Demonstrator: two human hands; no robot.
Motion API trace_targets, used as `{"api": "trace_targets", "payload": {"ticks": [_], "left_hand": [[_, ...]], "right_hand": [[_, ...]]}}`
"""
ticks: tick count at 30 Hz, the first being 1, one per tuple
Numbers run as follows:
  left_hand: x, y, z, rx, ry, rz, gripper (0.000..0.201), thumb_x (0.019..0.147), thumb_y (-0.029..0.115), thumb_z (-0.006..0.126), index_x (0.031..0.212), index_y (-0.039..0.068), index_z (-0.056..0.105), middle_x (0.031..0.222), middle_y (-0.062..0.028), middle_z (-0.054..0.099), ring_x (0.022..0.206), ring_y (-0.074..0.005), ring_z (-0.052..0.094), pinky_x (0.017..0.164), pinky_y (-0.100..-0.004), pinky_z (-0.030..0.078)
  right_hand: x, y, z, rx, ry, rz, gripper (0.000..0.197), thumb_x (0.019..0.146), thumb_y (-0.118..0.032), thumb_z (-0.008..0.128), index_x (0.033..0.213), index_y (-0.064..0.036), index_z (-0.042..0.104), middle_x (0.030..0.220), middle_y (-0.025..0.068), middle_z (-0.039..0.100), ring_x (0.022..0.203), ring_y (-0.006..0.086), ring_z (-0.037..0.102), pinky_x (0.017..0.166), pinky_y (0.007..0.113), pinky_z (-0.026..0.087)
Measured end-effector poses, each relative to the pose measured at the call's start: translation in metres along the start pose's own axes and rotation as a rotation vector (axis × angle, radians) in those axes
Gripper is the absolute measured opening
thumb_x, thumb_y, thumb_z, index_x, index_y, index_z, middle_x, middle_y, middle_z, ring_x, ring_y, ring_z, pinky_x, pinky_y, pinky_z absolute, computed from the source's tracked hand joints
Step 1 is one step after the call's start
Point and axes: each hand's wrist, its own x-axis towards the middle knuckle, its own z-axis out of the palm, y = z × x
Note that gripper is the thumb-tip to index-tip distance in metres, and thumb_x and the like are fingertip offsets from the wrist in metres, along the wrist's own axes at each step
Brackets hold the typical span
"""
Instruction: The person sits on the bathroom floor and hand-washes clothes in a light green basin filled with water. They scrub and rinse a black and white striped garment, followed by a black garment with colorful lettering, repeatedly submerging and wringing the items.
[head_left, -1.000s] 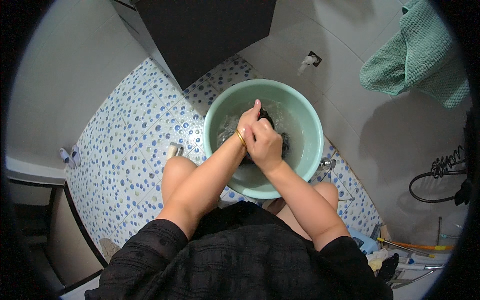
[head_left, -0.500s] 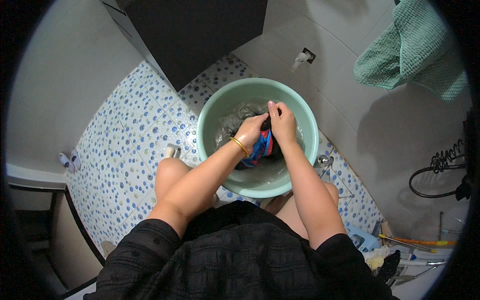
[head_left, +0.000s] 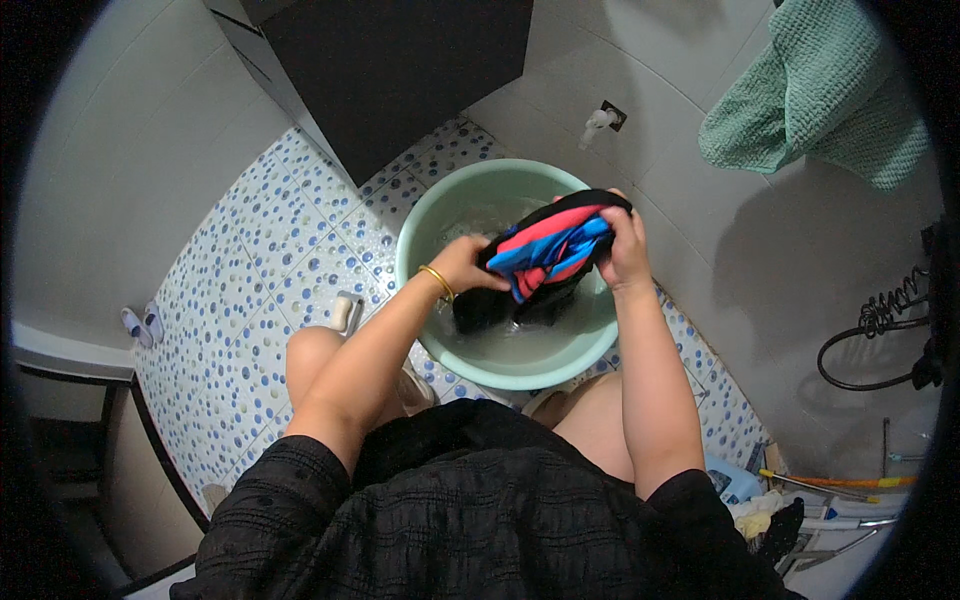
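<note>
A wet garment (head_left: 555, 245), black with pink-red and blue bands, is spread between my hands above a pale green basin (head_left: 407, 250). My right hand (head_left: 626, 250) is closed on its upper right end, thumb on the near side and some fingers hidden behind the cloth. My left hand (head_left: 466, 266), with a gold bangle on the wrist, pinches the garment's left edge. Black folds hang down into the cloudy water (head_left: 500, 350) in the basin.
A dark cabinet (head_left: 400, 70) stands beyond the basin, and a tap (head_left: 598, 124) juts from the wall. A green towel (head_left: 810, 100) hangs at upper right. A scrubbing brush (head_left: 345, 313) lies on the dotted floor left of the basin. Slippers (head_left: 142, 324) are at far left.
My hands have moved apart, the right one outward to the right and the left one leftward. The bunched garment has come up out of the water and opened out, showing its coloured bands.
</note>
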Motion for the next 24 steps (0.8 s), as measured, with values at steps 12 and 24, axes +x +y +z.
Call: {"api": "trace_targets", "payload": {"ticks": [12, 24], "left_hand": [[0.025, 0.018, 0.030, -1.527, 0.412, -0.023, 0.030, 0.087, 0.036, 0.046, 0.091, 0.007, 0.049, 0.083, -0.0050, 0.054, 0.074, -0.0146, 0.052, 0.067, -0.0289, 0.045], [0.033, -0.009, 0.047, -1.688, 0.355, -0.280, 0.028, 0.085, 0.033, 0.049, 0.082, 0.006, 0.058, 0.074, -0.0042, 0.055, 0.068, -0.0147, 0.050, 0.063, -0.0310, 0.040]], "right_hand": [[-0.032, 0.071, 0.084, -1.334, -0.158, -0.595, 0.020, 0.067, -0.017, 0.061, 0.083, -0.0063, 0.059, 0.083, 0.0140, 0.054, 0.078, 0.0314, 0.054, 0.072, 0.036, 0.045], [-0.016, 0.082, 0.074, -1.232, 0.045, -0.628, 0.023, 0.067, -0.023, 0.060, 0.077, -0.0024, 0.058, 0.074, 0.0176, 0.056, 0.069, 0.0346, 0.056, 0.065, 0.041, 0.045]]}}
